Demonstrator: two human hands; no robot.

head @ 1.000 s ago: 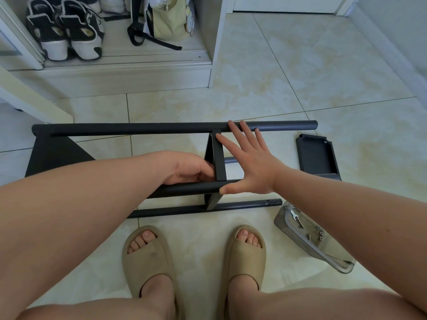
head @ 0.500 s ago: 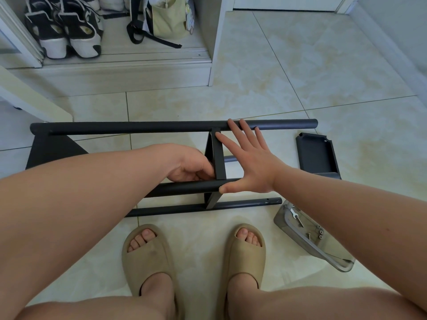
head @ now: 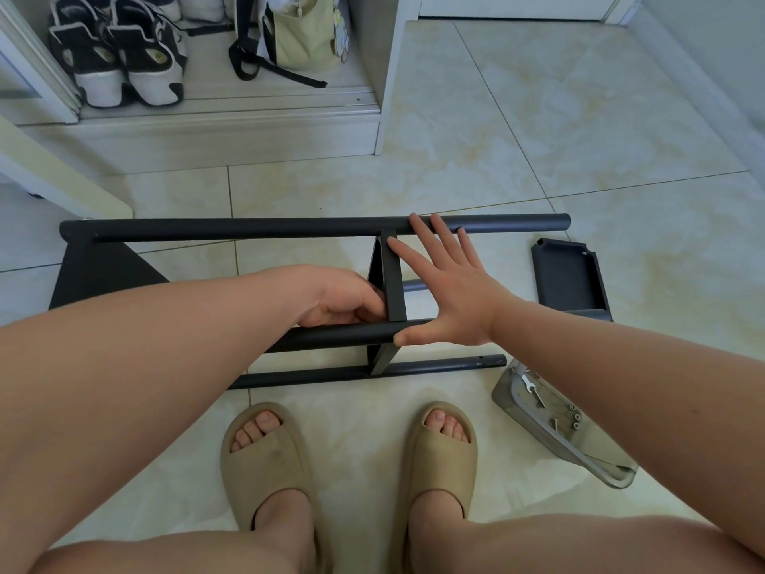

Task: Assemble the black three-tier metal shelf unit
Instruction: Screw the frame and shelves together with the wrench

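The black shelf frame (head: 248, 229) lies on its side on the tiled floor, its round poles running left to right. A shelf panel (head: 393, 279) stands on edge between the poles. My left hand (head: 347, 300) curls its fingers round the panel's left edge, just above the near upper pole (head: 331, 337). My right hand (head: 447, 283) lies flat with straight spread fingers against the panel's right side, fingertips on the far pole, thumb at the near pole's end. Another shelf panel (head: 95, 275) sits at the frame's left end. A loose black shelf (head: 569, 275) lies to the right.
A clear tray (head: 596, 461) with a small wrench and several screws lies on the floor at the right, near my right forearm. My feet in beige slippers (head: 265, 461) stand just before the frame. A cabinet with shoes (head: 120, 55) and a bag is behind.
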